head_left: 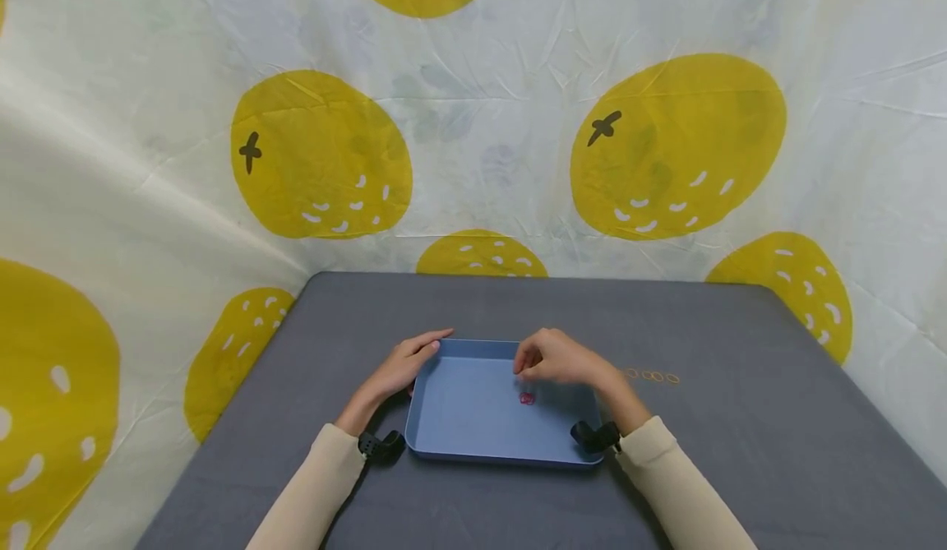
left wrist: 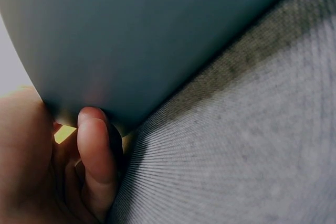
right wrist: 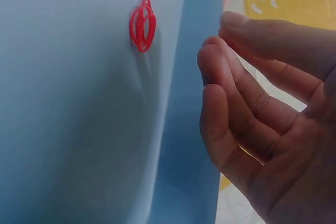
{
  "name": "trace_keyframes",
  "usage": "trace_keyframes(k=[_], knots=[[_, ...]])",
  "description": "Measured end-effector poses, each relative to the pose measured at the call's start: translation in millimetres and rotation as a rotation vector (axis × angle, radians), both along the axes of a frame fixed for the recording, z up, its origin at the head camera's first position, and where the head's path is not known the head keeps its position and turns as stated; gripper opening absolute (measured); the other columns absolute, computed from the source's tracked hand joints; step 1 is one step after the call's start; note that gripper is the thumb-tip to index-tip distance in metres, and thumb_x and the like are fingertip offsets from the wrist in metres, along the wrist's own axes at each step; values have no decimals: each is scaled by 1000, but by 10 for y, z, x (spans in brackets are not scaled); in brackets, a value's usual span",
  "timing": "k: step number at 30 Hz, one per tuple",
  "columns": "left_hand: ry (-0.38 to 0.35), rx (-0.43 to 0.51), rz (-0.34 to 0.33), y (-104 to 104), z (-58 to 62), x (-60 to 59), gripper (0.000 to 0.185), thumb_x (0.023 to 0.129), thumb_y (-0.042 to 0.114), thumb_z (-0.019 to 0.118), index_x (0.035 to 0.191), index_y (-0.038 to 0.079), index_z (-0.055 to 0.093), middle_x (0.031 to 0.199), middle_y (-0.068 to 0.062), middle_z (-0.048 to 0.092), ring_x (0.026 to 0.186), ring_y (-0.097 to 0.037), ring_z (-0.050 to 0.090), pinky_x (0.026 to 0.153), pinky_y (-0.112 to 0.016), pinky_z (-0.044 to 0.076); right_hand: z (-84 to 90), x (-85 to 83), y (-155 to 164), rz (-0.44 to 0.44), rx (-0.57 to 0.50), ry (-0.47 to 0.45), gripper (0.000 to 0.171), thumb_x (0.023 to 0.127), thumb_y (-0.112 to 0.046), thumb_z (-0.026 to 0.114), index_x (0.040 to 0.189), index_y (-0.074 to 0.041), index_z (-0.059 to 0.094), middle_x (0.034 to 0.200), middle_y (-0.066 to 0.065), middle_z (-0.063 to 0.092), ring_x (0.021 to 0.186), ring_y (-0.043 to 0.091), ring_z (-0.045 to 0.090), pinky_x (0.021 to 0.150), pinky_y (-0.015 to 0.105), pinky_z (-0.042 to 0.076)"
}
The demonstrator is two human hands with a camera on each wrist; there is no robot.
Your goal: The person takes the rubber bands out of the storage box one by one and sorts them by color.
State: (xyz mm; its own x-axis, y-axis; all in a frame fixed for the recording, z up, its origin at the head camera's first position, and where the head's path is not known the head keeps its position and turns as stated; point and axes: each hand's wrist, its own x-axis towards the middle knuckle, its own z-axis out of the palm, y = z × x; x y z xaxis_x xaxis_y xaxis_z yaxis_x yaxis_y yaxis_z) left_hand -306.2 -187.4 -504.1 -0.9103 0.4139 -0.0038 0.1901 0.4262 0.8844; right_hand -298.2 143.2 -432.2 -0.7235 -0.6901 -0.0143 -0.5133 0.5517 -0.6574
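A shallow blue tray [head_left: 473,431] lies on the grey table. Inside it, right of the middle, is a small loose cluster of red rubber bands [right wrist: 142,27]. My left hand [head_left: 403,365] grips the tray's far left corner; in the left wrist view, a bent finger [left wrist: 97,145] rests against the tray's outer wall. Above the tray, just beyond the red bands, hovers my right hand [head_left: 558,358]. Its fingers [right wrist: 212,111] are loosely curled, with the thumb near the index fingertip, and nothing shows between them.
Several orange rubber bands [head_left: 653,376] lie in a row on the table [head_left: 740,418], right of the tray and partly behind my right forearm. A white curtain [head_left: 488,164] with yellow fruit prints hangs behind the table's far edge.
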Motion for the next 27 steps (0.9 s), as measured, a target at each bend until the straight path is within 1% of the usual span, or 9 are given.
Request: trace_keyframes(k=[2, 6, 10, 13, 17, 24, 27], knots=[[5, 3, -3, 1, -3, -7, 44, 113, 39, 42, 156, 30, 48, 153, -13, 54, 41, -19, 48, 42, -40, 50, -11, 8, -15, 1, 7, -5, 4, 91, -10, 78, 91, -7, 78, 85, -3, 75, 74, 6, 64, 69, 23, 56], [15, -2, 2, 2, -11, -14, 44, 113, 39, 41, 155, 32, 49, 153, -12, 54, 41, -19, 48, 42, -40, 50, -31, 19, -44, 1, 21, -15, 3, 91, -8, 78, 92, -6, 78, 85, -3, 74, 74, 7, 64, 68, 24, 56], [10, 0, -4, 5, -18, -19, 44, 113, 39, 41, 156, 30, 48, 155, -13, 53, 41, -20, 49, 42, -41, 51, -46, 33, -52, 3, 37, -52, 6, 88, -1, 76, 91, -6, 78, 83, -1, 74, 71, 7, 64, 64, 23, 54], [2, 8, -6, 9, -29, -28, 45, 113, 39, 41, 156, 29, 48, 155, -12, 52, 40, -21, 49, 42, -41, 50, -59, 43, -40, 0, 48, -84, 8, 87, 1, 75, 90, -6, 78, 81, 0, 74, 70, 7, 63, 63, 23, 52], [-5, 18, 2, 17, -29, -31, 43, 113, 38, 41, 155, 31, 50, 154, -10, 53, 39, -19, 46, 42, -39, 49, -88, 40, -16, -2, 58, -110, 6, 88, 1, 75, 89, -5, 77, 81, 1, 73, 69, 8, 62, 62, 23, 52], [1, 25, -10, 19, -27, -30, 44, 113, 37, 41, 156, 28, 49, 155, -11, 53, 38, -20, 45, 41, -39, 48, -132, 28, 7, 7, 68, -111, 9, 87, 4, 74, 88, -5, 78, 79, 1, 72, 67, 7, 60, 61, 22, 51], [4, 19, -2, 10, -26, -26, 43, 113, 37, 41, 155, 30, 50, 154, -10, 54, 39, -20, 45, 40, -38, 48, -147, 23, 6, 11, 65, -108, 10, 85, 5, 75, 86, -5, 78, 78, 2, 73, 66, 7, 59, 60, 22, 50]])
